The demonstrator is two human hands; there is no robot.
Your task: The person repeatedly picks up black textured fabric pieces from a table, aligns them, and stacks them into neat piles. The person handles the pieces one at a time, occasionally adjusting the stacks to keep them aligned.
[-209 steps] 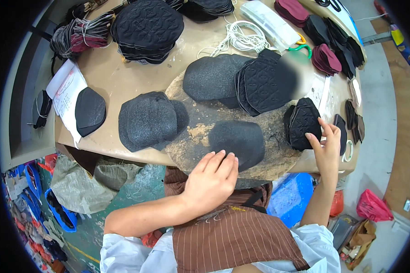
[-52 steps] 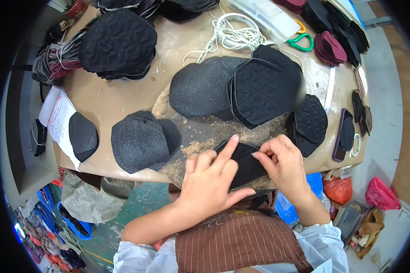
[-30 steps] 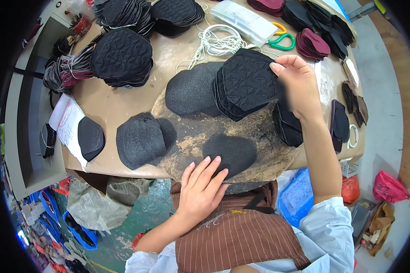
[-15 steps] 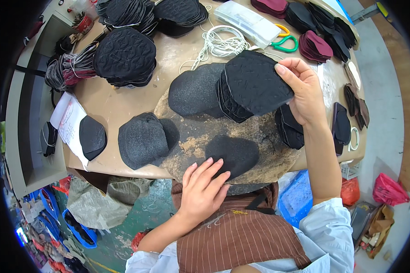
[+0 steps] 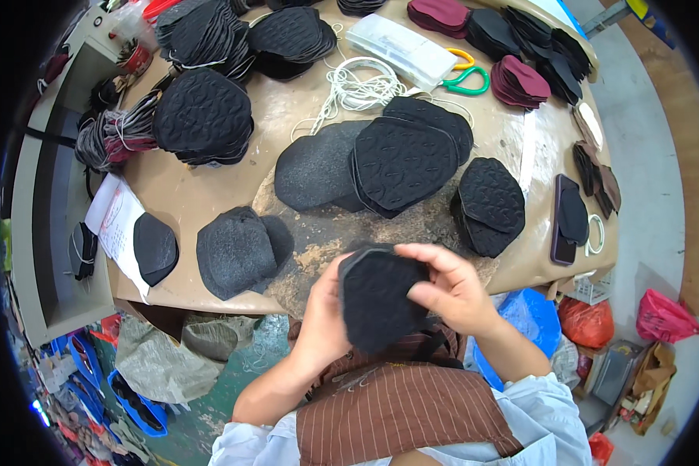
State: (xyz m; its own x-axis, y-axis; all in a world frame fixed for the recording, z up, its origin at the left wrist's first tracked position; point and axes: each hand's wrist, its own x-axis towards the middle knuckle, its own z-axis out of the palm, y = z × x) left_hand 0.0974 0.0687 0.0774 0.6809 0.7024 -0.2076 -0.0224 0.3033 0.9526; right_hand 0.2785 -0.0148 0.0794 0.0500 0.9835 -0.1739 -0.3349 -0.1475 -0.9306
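Between my two hands, over the table's near edge, is a black quilted fabric piece [image 5: 384, 301] with a greyish edge, slightly blurred. My left hand [image 5: 325, 317] grips its left side, while the fingers and thumb of my right hand [image 5: 452, 291] close on its right side. Beyond them, a stack of black quilted pieces [image 5: 404, 169] overlaps a pile of speckled dark grey pieces [image 5: 312, 172] on a worn round board [image 5: 334, 233]. Another quilted stack [image 5: 489, 203] stands at the right, and a speckled grey pile [image 5: 236, 255] lies at the left.
White cord [image 5: 361, 89], a clear plastic box [image 5: 400, 50] and green-and-yellow-handled scissors [image 5: 467, 80] lie at the back. Burgundy pieces [image 5: 520, 81] are at the back right. A phone [image 5: 563, 252] rests near the right edge. At the left are a written paper [image 5: 120, 225] and tied bundles [image 5: 202, 116].
My right hand has come down and left from the quilted stack. The dark piece under my left hand has been lifted off the board, and both hands now hold a quilted piece.
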